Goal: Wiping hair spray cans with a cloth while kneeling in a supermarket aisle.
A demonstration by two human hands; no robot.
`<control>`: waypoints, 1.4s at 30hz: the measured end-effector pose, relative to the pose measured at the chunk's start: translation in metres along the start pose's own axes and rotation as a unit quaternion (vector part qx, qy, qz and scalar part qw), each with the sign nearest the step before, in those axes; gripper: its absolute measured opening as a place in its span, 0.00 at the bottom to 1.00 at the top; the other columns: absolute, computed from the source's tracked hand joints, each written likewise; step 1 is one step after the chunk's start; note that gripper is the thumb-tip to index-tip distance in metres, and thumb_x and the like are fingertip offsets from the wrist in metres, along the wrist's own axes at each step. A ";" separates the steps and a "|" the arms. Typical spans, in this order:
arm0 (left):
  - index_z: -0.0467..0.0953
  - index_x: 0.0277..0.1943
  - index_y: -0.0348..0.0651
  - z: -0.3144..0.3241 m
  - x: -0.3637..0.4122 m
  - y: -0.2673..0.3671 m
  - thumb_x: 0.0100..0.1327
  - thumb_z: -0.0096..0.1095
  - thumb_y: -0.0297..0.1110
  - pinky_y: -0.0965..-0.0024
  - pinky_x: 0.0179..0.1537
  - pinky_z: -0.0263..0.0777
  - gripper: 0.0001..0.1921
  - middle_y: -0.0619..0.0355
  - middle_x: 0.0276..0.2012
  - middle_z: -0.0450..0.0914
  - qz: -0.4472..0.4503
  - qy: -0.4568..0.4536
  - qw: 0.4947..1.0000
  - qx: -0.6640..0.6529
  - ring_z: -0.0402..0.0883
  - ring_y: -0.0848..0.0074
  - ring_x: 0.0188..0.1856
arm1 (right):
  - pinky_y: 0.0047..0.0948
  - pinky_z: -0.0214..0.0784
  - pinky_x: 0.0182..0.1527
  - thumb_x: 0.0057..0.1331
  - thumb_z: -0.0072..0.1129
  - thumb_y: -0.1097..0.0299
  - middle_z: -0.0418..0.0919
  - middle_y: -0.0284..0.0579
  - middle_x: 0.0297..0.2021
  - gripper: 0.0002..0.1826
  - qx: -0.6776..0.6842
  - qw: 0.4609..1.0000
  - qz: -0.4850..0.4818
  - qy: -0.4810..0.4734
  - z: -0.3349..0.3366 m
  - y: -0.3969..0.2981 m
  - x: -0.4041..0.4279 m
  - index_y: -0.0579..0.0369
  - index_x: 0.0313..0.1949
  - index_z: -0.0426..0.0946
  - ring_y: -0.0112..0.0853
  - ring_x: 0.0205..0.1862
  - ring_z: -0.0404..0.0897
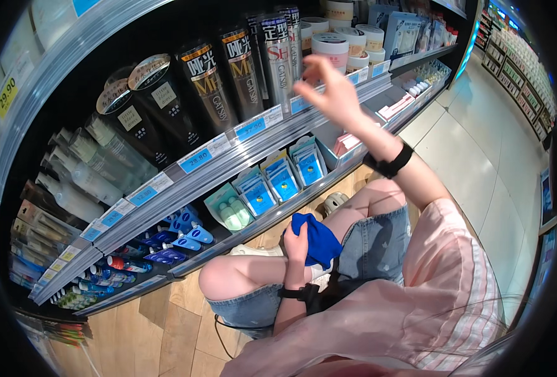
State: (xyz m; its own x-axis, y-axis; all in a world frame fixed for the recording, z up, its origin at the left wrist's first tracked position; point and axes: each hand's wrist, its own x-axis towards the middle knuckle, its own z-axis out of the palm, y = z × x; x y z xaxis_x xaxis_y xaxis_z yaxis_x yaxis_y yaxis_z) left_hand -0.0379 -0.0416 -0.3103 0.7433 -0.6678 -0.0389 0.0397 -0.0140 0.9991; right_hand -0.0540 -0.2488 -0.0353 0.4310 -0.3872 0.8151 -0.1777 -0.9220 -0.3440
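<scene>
My left hand [297, 242] is closed on a blue cloth [321, 242] above my lap. My right hand [328, 89] is raised at the shelf edge with its fingers apart and nothing seen in it. Just behind it stand a Gatsby spray can [278, 61] with a clear cap and a pink-labelled jar [330, 49]. More Gatsby cans [208, 87] stand further left on the same shelf, beside black tubes [165, 101] with silvery ends. It cannot be told whether my right fingers touch a jar or a can.
Price tags line the shelf's front rail [198, 160]. Below are boxes of blue sachets [283, 181], green bottles [233, 214] and blue tubes [186, 240]. Pump bottles [87, 174] stand at the left. A tiled aisle [462, 151] runs along the right, with further shelving [518, 75] beyond.
</scene>
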 end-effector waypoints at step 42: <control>0.69 0.48 0.41 -0.019 -0.003 -0.014 0.60 0.47 0.42 0.69 0.44 0.69 0.18 0.57 0.41 0.74 -0.247 0.077 0.897 -0.358 0.75 0.70 0.41 | 0.32 0.54 0.57 0.44 0.69 0.61 0.61 0.54 0.55 0.45 0.014 0.883 0.461 -0.086 -0.082 0.239 -0.309 0.60 0.58 0.53 0.39 0.58 0.61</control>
State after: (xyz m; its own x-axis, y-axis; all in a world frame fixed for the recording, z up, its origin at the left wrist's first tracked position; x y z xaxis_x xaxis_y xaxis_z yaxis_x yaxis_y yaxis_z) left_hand -0.0280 -0.0256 -0.3243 0.5980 -0.6004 -0.5310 0.7677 0.2388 0.5946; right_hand -0.3025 -0.3501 -0.3312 0.2425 -0.9648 0.1018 -0.5022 -0.2146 -0.8377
